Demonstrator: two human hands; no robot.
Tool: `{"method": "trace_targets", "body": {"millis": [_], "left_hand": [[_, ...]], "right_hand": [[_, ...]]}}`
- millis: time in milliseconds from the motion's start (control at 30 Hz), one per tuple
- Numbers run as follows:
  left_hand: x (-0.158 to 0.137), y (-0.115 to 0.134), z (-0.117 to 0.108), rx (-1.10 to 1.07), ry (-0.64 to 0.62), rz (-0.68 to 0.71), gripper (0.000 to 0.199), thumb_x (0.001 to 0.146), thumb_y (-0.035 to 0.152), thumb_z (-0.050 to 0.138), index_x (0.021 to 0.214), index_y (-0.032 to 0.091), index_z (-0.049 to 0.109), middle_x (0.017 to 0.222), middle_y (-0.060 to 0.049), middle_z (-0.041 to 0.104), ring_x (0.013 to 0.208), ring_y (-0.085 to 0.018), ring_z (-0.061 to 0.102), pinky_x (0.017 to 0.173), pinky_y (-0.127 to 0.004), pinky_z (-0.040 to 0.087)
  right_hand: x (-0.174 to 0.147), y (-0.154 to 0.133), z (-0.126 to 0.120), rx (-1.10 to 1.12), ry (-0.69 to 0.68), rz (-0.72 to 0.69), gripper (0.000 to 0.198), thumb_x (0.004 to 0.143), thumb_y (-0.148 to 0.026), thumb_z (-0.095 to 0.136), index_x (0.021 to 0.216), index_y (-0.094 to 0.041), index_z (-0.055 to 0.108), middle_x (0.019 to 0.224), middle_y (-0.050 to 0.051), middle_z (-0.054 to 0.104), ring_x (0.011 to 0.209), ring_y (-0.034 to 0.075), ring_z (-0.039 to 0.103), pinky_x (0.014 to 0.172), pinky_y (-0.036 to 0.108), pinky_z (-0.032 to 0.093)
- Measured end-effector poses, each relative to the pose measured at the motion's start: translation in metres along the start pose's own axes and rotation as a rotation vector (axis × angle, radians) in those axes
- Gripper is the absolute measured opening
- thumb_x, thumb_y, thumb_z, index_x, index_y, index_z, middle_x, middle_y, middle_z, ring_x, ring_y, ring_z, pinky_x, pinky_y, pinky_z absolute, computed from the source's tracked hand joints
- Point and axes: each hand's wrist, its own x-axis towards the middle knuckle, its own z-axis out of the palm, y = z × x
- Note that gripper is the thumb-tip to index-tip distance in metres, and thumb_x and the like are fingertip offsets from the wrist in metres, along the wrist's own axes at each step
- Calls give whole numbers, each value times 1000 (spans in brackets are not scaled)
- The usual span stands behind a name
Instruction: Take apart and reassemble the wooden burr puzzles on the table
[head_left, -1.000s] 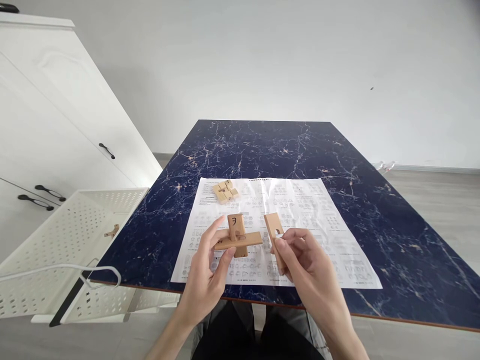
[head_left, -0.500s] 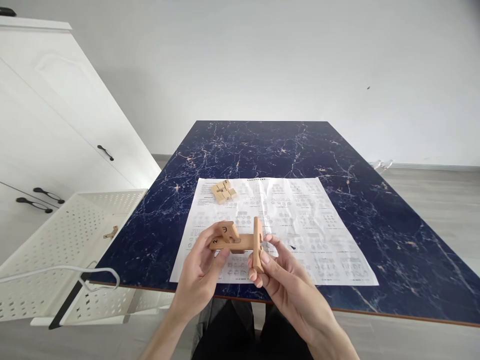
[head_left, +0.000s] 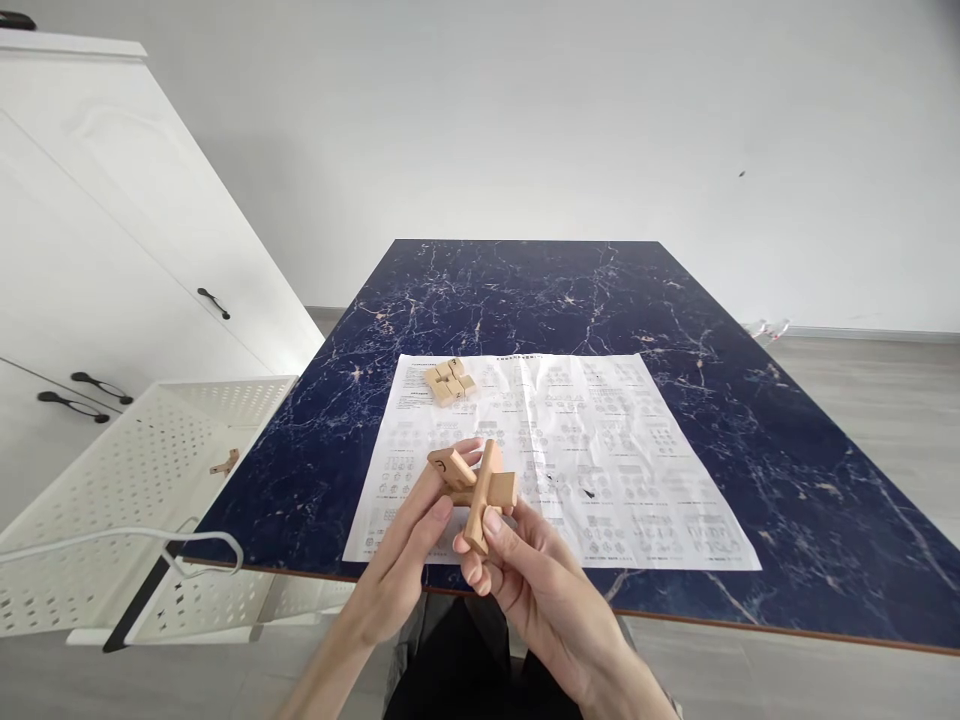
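Above the near part of a printed sheet (head_left: pixel 622 450), both hands hold wooden puzzle pieces fitted together. My left hand (head_left: pixel 397 570) is closed on the left end, beside a slanted puzzle piece (head_left: pixel 450 466) with a black number. My right hand (head_left: pixel 544 585) pinches the lower end of a rounded wooden puzzle bar (head_left: pixel 482 500) between thumb and fingers. That bar lies across a crosswise puzzle piece (head_left: pixel 503 488), whose block end sticks out on the right. Fingers hide part of the joint. A cluster of numbered puzzle pieces (head_left: pixel 450 387) lies on the sheet's far left corner.
The sheet lies on a dark blue marbled table (head_left: pixel 525 290). At the left stand a white perforated basket (head_left: pixel 97 520), with a small wooden piece (head_left: pixel 225 462) in it, and a white cabinet (head_left: pixel 127 220). A white cable (head_left: pixel 150 535) loops by the table's left edge.
The right hand's bar has moved left along the crosswise piece, toward the numbered piece, and tilted. The crosswise piece's block end now shows on its right. The assembly has turned in the hands.
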Motion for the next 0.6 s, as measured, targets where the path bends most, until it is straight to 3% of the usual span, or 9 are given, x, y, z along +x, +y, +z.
{"method": "trace_targets", "body": {"millis": [133,267,433,500,600], "left_hand": [[-1,-1,-1,-57,-45,-24,56,107,58,51,155,28,57,128,-14,75,77,-24,76,71,-40,68],[-1,2,0,-126,-63,-21,56,108,57,51,157,30,52,127,-14,73,55,-12,64,50,-29,62],[-1,3,1,-159,-144,-7,54,108,54,53,157,30,52,135,-16,69,45,-3,51,46,-23,59],[-1,4,1,-159,-163,-31,54,109,54,52,159,32,51,140,-16,67,45,-2,50,45,-22,57],[-3,6,2,-199,-160,-81,61,109,56,50,165,35,42,132,-15,71,46,-4,54,46,-22,57]], "right_hand": [[-1,0,1,-20,23,-10,35,92,-40,87,106,-18,63,87,5,75,68,13,68,71,27,59],[-2,2,3,-36,20,-16,40,89,-42,89,109,-17,64,87,5,76,68,15,69,70,30,59],[0,8,5,-65,18,-22,46,86,-45,91,110,-15,65,81,3,74,68,14,69,70,29,58],[0,8,6,-88,17,-22,47,86,-47,91,109,-15,65,80,3,74,67,14,69,69,28,57],[-1,8,6,-124,26,-25,45,89,-48,88,110,-15,65,83,3,74,67,14,69,69,29,57]]}}
